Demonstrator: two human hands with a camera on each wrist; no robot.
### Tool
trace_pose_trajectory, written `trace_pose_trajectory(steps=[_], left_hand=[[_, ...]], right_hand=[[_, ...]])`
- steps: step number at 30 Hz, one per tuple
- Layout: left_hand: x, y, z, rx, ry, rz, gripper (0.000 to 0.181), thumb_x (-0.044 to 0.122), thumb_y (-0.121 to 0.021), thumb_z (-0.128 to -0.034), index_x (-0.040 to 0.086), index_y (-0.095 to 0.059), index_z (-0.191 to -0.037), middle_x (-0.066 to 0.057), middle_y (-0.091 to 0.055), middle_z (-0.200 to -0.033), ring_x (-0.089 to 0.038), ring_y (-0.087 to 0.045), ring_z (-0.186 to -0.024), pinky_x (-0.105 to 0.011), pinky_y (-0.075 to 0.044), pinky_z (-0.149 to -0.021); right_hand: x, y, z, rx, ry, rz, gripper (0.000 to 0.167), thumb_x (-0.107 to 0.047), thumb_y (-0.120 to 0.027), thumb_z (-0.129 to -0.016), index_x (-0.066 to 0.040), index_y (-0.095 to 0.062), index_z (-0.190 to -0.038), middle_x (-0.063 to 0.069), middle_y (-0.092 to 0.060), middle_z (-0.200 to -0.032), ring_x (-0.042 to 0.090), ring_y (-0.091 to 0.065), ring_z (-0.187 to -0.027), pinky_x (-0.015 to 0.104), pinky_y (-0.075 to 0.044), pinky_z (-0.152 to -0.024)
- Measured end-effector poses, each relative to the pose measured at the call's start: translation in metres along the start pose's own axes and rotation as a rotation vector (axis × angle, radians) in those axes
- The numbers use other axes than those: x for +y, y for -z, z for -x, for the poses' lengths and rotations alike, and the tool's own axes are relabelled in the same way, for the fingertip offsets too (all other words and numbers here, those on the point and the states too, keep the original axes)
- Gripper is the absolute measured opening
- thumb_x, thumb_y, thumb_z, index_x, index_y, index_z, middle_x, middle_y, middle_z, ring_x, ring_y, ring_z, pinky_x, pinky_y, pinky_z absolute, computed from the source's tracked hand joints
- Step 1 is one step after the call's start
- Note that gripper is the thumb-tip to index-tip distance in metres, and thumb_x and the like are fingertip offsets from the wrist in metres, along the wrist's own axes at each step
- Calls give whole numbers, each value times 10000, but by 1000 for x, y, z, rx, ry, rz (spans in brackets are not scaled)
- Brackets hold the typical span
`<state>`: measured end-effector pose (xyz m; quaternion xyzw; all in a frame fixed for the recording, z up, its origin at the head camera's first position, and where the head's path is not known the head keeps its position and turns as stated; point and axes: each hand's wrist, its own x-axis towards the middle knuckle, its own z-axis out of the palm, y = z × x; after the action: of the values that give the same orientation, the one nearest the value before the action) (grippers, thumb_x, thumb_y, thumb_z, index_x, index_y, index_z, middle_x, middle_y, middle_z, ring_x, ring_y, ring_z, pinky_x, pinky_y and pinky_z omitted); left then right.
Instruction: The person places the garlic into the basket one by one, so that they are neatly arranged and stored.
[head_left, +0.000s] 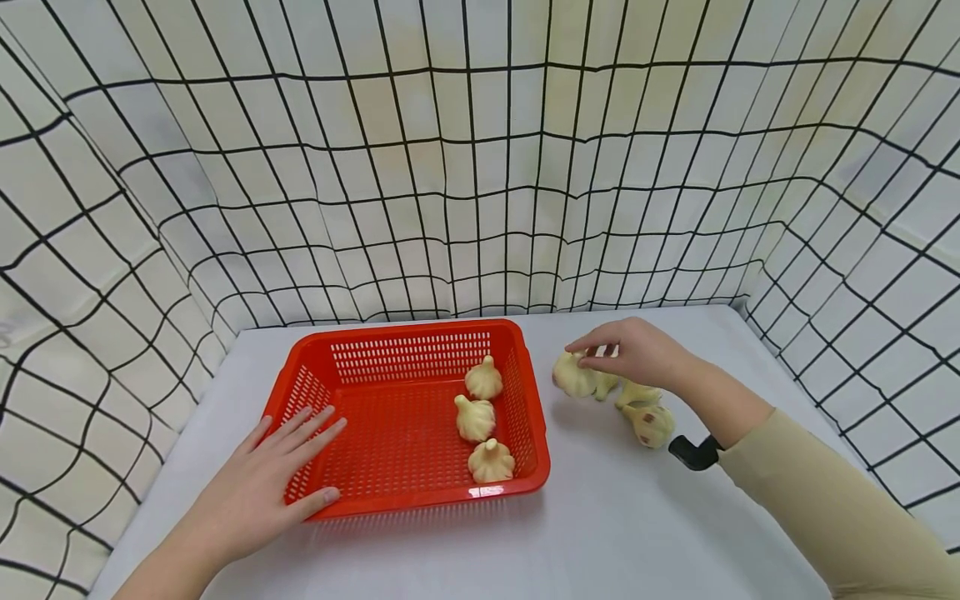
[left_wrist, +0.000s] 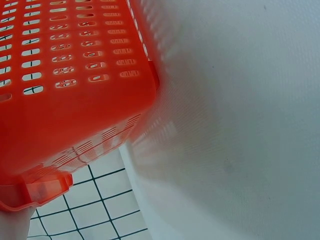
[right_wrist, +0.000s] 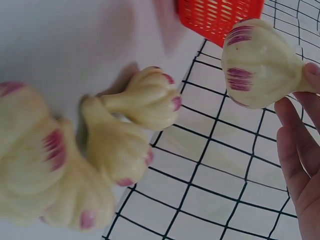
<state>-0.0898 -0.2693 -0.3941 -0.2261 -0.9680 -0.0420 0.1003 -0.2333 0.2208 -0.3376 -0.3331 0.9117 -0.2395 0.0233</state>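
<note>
In the head view, the table [head_left: 615, 525] is being lit brightly and evenly, soft shadows being cast. Glare is being thrown off the red basket [head_left: 420, 500] at lower centre; the black grid [head_left: 432, 69] is being bowed toward the edges. The left wrist view is being dimmed by grey shadow. In the right wrist view, garlic bulbs [right_wrist: 30, 155] at lower left are being softened by blur.

Table [head_left: 615, 525]: white top, faint fine texture, slight red tint close to the basket. Standing upright on it, left of middle: one red perforated plastic basket [head_left: 405, 503], rectangular. To the right, well apart from the basket: a loose cluster of garlic bulbs [head_left: 651, 425]; I count four, pale cream, purple streaks. They lie on their sides, close together; two have their necks almost meeting.
</note>
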Motion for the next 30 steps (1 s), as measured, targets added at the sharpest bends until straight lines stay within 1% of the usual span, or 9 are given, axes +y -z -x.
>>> trace_pose_trajectory(steps=[4, 11, 14, 17, 21, 25, 27, 30], left_hand=[[0, 0, 0, -12, 9, 2, 779, 633, -623, -873, 247, -426, -1520, -29, -381, -1570, -354, -352, -1417, -413, 53, -1218], [1, 1, 1, -6, 5, 3, 774, 625, -633, -871, 239, -439, -1513, -27, -390, -1564, -352, -356, -1414, -411, 54, -1218], [1, 1, 0, -3, 2, 2, 775, 626, -632, -871, 239, -437, -1514, -25, -389, -1565, -349, -354, -1416, -410, 50, -1218], [1, 1, 0, -4, 2, 0, 777, 630, -631, -869, 241, -437, -1514, -24, -388, -1565, -347, -354, -1416, -409, 51, -1218], [1, 0, 0, -5, 5, 3, 778, 632, -633, -866, 243, -440, -1512, -26, -393, -1562, -347, -355, -1415, -407, 54, -1218], [0, -1, 0, -12, 14, 5, 781, 638, -627, -867, 251, -432, -1517, -22, -387, -1566, -342, -345, -1422, -399, 62, -1217], [0, -1, 0, -15, 18, 7, 782, 640, -624, -868, 256, -426, -1520, -20, -381, -1570, -338, -339, -1427, -397, 65, -1216], [0, -1, 1, -16, 20, 14, 779, 637, -624, -871, 260, -422, -1521, -19, -377, -1572, -336, -330, -1432, -400, 59, -1217]], right_hand=[[-9, 4, -16, 19, 19, -15, 277, -219, -749, -900, -220, -751, -1177, -120, -726, -1022, 85, -635, -880, 283, -561, -741], [-26, 3, -47, 5, 37, -14, 264, -240, -725, -922, -199, -744, -1182, -101, -721, -1065, 91, -641, -859, 290, -559, -739], [-32, 0, -61, 0, 65, -9, 256, -231, -727, -921, -182, -747, -1171, -91, -724, -1051, 90, -648, -852, 278, -560, -739], [-40, -1, -74, -9, 93, 4, 248, -251, -729, -920, -187, -750, -1159, -92, -725, -1025, 82, -653, -861, 261, -560, -732], [-54, -2, -90, -43, 98, 14, 252, -292, -713, -931, -214, -739, -1169, -88, -719, -1047, 90, -660, -909, 265, -556, -735], [-67, -7, -107, -101, 99, 6, 247, -286, -691, -948, -225, -729, -1184, -82, -709, -1109, 86, -659, -954, 262, -551, -754], [-73, -12, -115, -124, 117, 7, 238, -269, -690, -949, -221, -733, -1178, -86, -705, -1128, 74, -658, -960, 252, -546, -772], [-80, -19, -126, -152, 148, 18, 230, -237, -694, -946, -200, -742, -1168, -97, -710, -1097, 66, -656, -930, 244, -537, -776]])
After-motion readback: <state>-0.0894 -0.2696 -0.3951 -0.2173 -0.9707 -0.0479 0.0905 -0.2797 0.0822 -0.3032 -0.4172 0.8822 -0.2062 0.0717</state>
